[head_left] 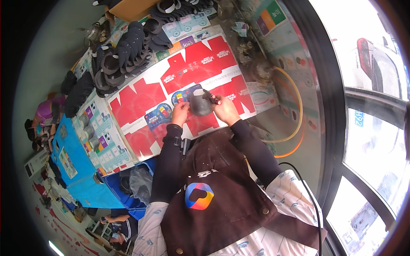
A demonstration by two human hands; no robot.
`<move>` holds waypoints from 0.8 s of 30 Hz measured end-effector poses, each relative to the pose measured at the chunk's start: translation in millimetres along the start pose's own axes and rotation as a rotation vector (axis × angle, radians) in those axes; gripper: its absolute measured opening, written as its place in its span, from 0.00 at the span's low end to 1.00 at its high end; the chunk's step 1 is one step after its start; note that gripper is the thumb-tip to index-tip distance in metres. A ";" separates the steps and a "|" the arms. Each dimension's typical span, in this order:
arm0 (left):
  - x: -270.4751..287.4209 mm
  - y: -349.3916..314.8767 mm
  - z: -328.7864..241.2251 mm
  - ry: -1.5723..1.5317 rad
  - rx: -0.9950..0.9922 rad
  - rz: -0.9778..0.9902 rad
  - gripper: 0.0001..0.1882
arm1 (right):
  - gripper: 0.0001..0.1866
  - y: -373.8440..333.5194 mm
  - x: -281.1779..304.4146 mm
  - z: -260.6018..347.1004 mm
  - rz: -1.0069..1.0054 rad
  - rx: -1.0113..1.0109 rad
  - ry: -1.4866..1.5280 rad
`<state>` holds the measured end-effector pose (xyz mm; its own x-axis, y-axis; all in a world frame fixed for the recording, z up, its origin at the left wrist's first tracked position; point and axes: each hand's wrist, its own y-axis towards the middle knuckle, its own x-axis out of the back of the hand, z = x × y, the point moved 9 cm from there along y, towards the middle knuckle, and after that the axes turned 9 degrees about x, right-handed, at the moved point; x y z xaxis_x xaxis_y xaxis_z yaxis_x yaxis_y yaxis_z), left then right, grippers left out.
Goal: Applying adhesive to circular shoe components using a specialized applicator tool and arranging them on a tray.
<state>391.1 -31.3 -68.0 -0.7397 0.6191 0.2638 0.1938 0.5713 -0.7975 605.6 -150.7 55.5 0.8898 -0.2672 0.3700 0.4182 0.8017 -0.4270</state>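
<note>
My left hand (180, 113) grips the grey curved shoe piece (199, 103); my right hand (225, 110) pinches a dark marker pen (212, 97). I should brace the piece firmly and mark slowly.

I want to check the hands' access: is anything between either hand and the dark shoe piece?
Nothing visible. The left hand rests against the dark shoe piece, and the right hand touches its other side, holding a red-tipped tool.

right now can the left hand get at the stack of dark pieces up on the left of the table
Probably yes. The left hand rests by the grey piece, and only flat red cardboard lies between it and the stack of dark pieces.
</note>
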 end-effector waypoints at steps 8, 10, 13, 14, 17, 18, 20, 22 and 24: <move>20.9 13.9 20.9 -0.014 -0.050 -0.036 0.13 | 0.19 7.8 -3.8 -8.8 0.051 -0.016 0.030; 27.3 16.9 25.8 -0.097 -0.031 -0.036 0.13 | 0.20 7.3 0.1 -14.9 0.005 -0.048 0.077; 40.0 15.6 26.0 -0.101 -0.013 -0.065 0.12 | 0.21 9.4 -9.2 -14.9 0.114 0.023 0.122; 44.5 15.0 27.0 -0.100 -0.012 -0.069 0.12 | 0.21 10.5 -8.3 -16.0 0.094 0.011 0.091; 55.5 12.6 32.2 -0.129 0.036 -0.088 0.12 | 0.21 11.3 -6.1 -16.1 0.078 0.004 0.087; 58.1 11.3 32.3 -0.129 0.036 -0.092 0.12 | 0.21 11.5 -5.4 -15.5 0.078 0.007 0.112; 58.1 9.3 31.4 -0.119 0.060 -0.081 0.13 | 0.20 13.5 -11.1 -18.2 0.164 0.043 0.075; 60.7 7.1 31.5 -0.138 0.063 -0.079 0.13 | 0.19 11.2 -14.5 -17.2 0.255 0.080 0.036; 62.5 5.7 34.8 -0.161 0.068 -0.080 0.13 | 0.17 6.1 -14.0 -15.0 0.333 0.089 -0.001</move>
<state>323.5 -8.1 -74.8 -0.8454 0.4761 0.2421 0.0903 0.5743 -0.8137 598.4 -150.1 35.4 0.9746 0.0181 0.2233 0.0869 0.8881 -0.4514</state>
